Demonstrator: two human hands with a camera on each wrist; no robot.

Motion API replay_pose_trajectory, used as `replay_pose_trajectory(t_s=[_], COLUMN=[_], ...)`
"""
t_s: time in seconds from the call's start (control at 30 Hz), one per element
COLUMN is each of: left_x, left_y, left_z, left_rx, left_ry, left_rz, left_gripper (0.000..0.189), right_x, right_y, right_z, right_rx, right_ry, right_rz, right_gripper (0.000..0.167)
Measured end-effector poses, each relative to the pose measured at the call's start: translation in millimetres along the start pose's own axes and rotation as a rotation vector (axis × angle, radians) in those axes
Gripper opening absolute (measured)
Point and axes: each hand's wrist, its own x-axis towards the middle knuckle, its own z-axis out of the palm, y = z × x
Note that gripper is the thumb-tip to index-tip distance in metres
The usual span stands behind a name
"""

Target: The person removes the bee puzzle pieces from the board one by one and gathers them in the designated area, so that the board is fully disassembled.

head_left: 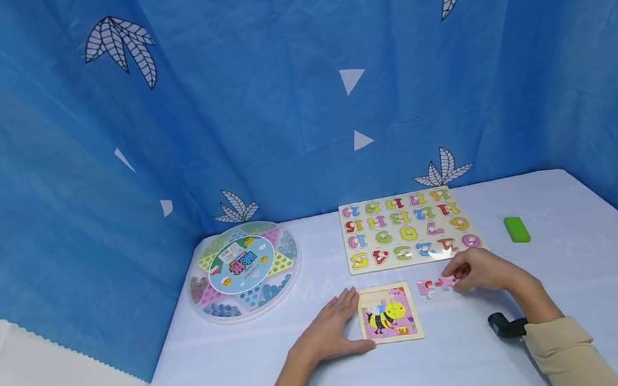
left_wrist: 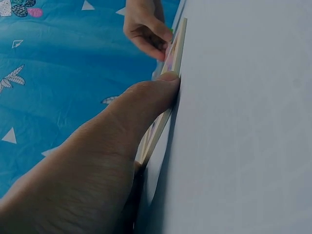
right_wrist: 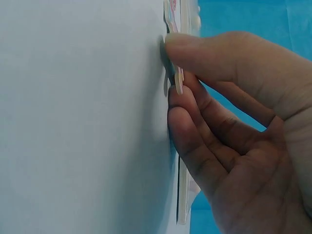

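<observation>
A small wooden bee jigsaw (head_left: 381, 341) in a pale frame lies on the table. My left hand (head_left: 329, 333) rests along its left side, the fingers straight near the far corner and the thumb at the near corner. In the left wrist view, the left thumb (left_wrist: 153, 95) presses the edge of the frame. To the right of the jigsaw, my right hand (head_left: 481, 271) pinches a pink puzzle piece (head_left: 442, 282) between thumb and fingertips. Another pink puzzle piece (head_left: 425, 288) lies just left of it. In the right wrist view, the pinched piece (right_wrist: 179, 84) appears edge-on, close over the table.
A wooden number board (head_left: 419, 256) lies behind the right hand. Farther right is a green block (head_left: 517, 229). A round Chinese checkers set (head_left: 245, 270) with marbles stands at the back left. Blue curtain (head_left: 290, 86) hangs behind the white table (head_left: 429, 379).
</observation>
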Motion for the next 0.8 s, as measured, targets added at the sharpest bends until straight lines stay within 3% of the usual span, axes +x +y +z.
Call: replay_pose_trajectory(t_s=[0.8], left_x=[-0.3], left_y=[1.1], left_z=[-1.4], left_rx=[-0.01], left_ry=[-0.007], left_rz=[-0.007], left_gripper=[0.101], right_x=[2.0], right_y=[2.0], right_z=[2.0], right_rx=[-0.009], right_ry=[0.015], right_rz=[0.031], right_gripper=[0.028])
